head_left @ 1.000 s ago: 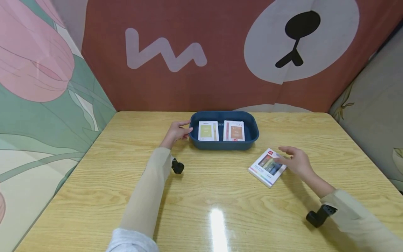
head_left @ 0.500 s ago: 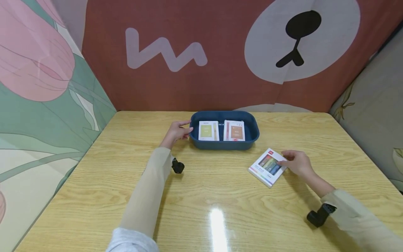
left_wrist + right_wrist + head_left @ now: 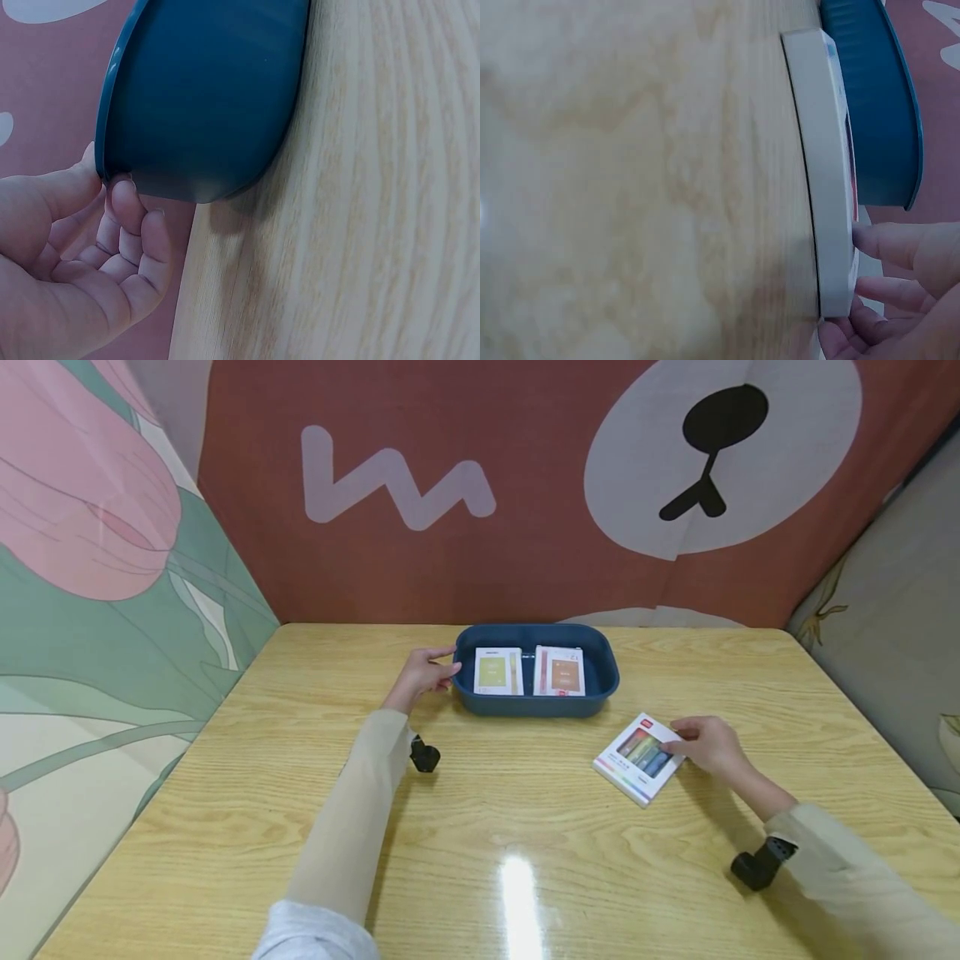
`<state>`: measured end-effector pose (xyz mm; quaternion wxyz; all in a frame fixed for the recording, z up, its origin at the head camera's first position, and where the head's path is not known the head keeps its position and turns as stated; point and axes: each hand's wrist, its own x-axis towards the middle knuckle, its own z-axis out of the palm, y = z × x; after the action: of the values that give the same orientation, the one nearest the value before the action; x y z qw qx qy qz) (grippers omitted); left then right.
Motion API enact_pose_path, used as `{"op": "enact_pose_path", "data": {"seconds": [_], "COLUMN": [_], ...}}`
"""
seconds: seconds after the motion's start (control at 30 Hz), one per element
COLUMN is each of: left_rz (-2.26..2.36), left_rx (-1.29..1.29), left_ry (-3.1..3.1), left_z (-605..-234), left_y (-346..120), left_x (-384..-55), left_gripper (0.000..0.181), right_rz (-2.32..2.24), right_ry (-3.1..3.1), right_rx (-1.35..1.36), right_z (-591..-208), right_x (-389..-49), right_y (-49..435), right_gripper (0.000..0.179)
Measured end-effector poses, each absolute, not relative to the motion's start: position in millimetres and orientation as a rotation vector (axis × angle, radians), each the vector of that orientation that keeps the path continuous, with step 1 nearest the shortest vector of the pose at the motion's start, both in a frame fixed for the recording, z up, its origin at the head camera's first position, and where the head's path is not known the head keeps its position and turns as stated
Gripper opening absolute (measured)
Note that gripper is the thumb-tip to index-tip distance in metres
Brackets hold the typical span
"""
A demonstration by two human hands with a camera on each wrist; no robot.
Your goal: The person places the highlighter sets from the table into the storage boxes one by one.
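Observation:
My left hand (image 3: 423,677) pinches the left end of a dark blue plastic tub (image 3: 536,707), its thumb at the rim and its fingers curled below it in the left wrist view. Two white boxes lie side by side inside the tub: one with a yellow-green panel (image 3: 492,672), the other with an orange panel (image 3: 565,674). To the right and nearer, a flat white box of coloured sticks (image 3: 643,758) lies slantwise on the table. My right hand (image 3: 712,747) grips its right corner, thumb on the top face and fingers at the edge. Some fingertips are hidden in the head view.
The wooden table (image 3: 480,827) meets a reddish-brown wall cloth (image 3: 525,560) with a printed bear face just behind the tub. Patterned cloth hangs at both sides. A small black camera (image 3: 761,864) sits on the right wrist, another (image 3: 425,755) on the left.
My right hand has come down onto the corner of the box of coloured sticks and taken hold of it. The left hand and the tub stay as they were.

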<state>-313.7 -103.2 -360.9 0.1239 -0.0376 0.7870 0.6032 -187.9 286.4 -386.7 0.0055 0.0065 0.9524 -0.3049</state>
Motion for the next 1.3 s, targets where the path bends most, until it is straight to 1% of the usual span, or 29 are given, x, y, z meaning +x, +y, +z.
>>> {"op": "enact_pose_path", "data": {"seconds": [0.23,0.33,0.67,0.77,0.87,0.93,1.13,1.3], "left_rz": [1.765,1.771,1.761,1.766,1.768,1.767,1.767,1.770], "left_rx": [-0.102,-0.112,-0.149,-0.150,-0.145,-0.140,-0.144,-0.149], "left_ry": [2.286,2.279,2.266,2.266,2.262,2.259,2.262,2.262], "left_z": [-361.6,-362.1,-364.0,-363.7,-363.7,-363.6,-364.4,-364.4], "left_y": [-102.9,-102.3,-102.0,-102.2,-102.8,-103.1,-103.3,-102.7], "left_x": [-314.4,-314.9,-317.4,-317.5,-317.6,-317.6,-318.1,-317.6], "left_gripper": [0.044,0.044,0.045,0.045,0.045,0.045,0.045,0.045], "right_rz": [-0.886,-0.890,-0.996,-1.147,-1.338,-1.436,-1.398,-1.455], "right_ry": [2.935,2.933,2.899,2.808,2.669,2.574,2.531,2.527], "right_rx": [-0.089,-0.111,-0.081,-0.071,-0.034,0.014,0.051,-0.009], "right_z": [-385.8,-387.1,-386.4,-385.5,-385.5,-385.3,-381.7,-381.8], "right_x": [-191.1,-191.3,-190.7,-190.4,-190.5,-190.8,-190.7,-189.3], "right_y": [288.5,288.6,289.6,289.9,291.5,292.4,291.2,290.1], "right_gripper": [0.029,0.028,0.036,0.037,0.041,0.047,0.073,0.079]}}
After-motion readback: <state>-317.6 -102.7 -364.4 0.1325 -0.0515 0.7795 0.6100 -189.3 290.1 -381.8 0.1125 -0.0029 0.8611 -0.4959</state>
